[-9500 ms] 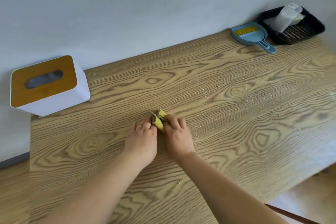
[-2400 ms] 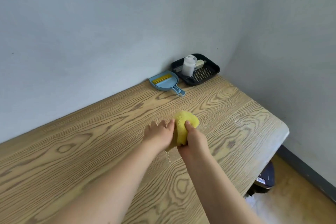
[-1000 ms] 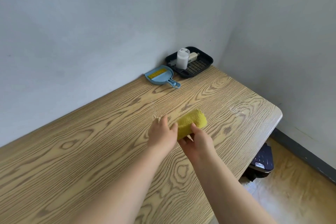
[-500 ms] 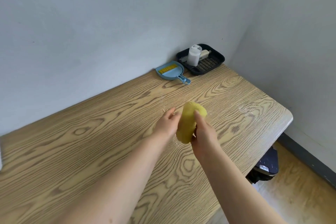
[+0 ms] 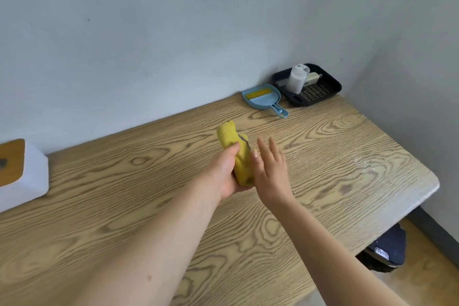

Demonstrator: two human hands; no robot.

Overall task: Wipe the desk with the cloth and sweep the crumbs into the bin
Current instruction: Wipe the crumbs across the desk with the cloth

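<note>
**Cloth held above the desk**

The left hand (image 5: 227,171) grips a bunched yellow cloth (image 5: 238,154) over the wooden desk (image 5: 335,156). The right hand (image 5: 270,169), fingers straight, lies beside the cloth. Toward one o'clock sit a blue dustpan (image 5: 264,99) and black tray (image 5: 320,92). A white tissue box (image 5: 22,176) stands at nine o'clock.

Desk (image 5: 323,156): matt wood-grain. Cloth (image 5: 236,146): yellow, nubby terry. Dustpan (image 5: 264,100): smooth blue plastic. Tray (image 5: 330,82): black plastic mesh.

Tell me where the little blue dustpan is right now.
In the head view the dustpan lies on the desk at its far right, against the back wall, just left of the black tray in the corner.
</note>
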